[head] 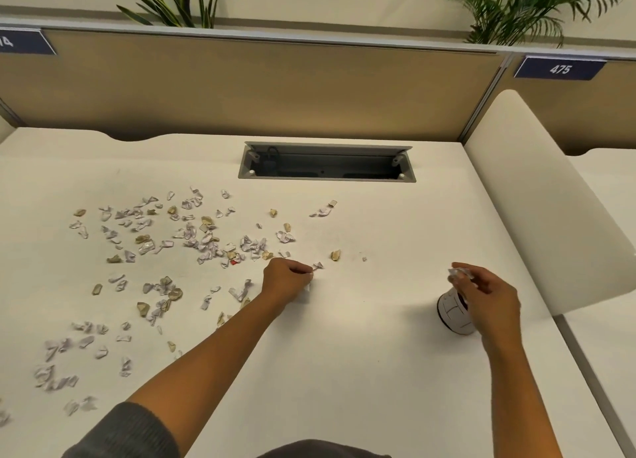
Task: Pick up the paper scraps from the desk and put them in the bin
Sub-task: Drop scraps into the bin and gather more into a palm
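Several white and tan paper scraps (206, 241) lie scattered over the left and middle of the white desk (361, 371). My left hand (285, 282) rests on the desk with its fingers curled round white scraps; another scrap (318, 265) lies just past its fingertips. My right hand (488, 296) pinches a white scrap (457, 274) above a small white desktop bin (452, 314), which the hand partly hides. A tan scrap (336, 255) lies between the two hands, farther back.
An open grey cable tray (327, 163) is sunk into the desk at the back. A tan partition (241, 89) runs behind it, with plants above. A white side divider (537, 199) stands to the right of the bin.
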### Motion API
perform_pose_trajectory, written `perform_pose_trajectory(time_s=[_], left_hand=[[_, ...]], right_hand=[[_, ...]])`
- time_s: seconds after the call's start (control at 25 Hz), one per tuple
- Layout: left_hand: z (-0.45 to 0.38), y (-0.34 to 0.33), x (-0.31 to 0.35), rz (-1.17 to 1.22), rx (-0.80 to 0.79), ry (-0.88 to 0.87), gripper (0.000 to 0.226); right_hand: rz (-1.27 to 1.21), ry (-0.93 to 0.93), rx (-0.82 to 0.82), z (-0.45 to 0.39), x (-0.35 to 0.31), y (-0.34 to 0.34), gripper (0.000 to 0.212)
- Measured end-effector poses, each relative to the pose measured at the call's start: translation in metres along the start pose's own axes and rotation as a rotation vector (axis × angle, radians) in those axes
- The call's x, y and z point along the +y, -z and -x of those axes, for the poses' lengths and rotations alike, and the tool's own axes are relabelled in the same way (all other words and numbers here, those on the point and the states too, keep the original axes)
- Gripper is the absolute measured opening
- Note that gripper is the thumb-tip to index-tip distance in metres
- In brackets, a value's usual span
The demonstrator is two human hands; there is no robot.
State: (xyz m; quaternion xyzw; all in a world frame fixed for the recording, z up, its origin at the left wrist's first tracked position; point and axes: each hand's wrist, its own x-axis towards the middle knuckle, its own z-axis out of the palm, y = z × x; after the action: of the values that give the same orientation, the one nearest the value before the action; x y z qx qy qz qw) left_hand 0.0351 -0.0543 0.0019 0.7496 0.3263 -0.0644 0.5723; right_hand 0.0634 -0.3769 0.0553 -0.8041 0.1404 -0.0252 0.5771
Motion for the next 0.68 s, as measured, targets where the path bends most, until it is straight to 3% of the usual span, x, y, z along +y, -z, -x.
perform_pose_trajectory(time_s=[0.16,0.32,0.44,0.68], left_hand=[[0.009,-0.015,0.006,0.051,-0.063,0.011,0.013],[0.025,-0.042,0.015,0.029,-0.161,0.002,0.011],[0.037,-0.068,0.031,0.023,-0.237,-0.054,0.011],[0.070,-0.133,0.068,-0.063,-0.414,-0.246,0.013]], right_hand=[[0.197,0.080,0.140,0.008,0.002,0.022,0.015],[0.280,0.083,0.085,0.008,0.006,0.028,0.020],[0.250,0.068,0.050,0.006,0.011,0.033,0.026],[0.084,0.017,0.143,0.006,0.020,0.039,0.032]])
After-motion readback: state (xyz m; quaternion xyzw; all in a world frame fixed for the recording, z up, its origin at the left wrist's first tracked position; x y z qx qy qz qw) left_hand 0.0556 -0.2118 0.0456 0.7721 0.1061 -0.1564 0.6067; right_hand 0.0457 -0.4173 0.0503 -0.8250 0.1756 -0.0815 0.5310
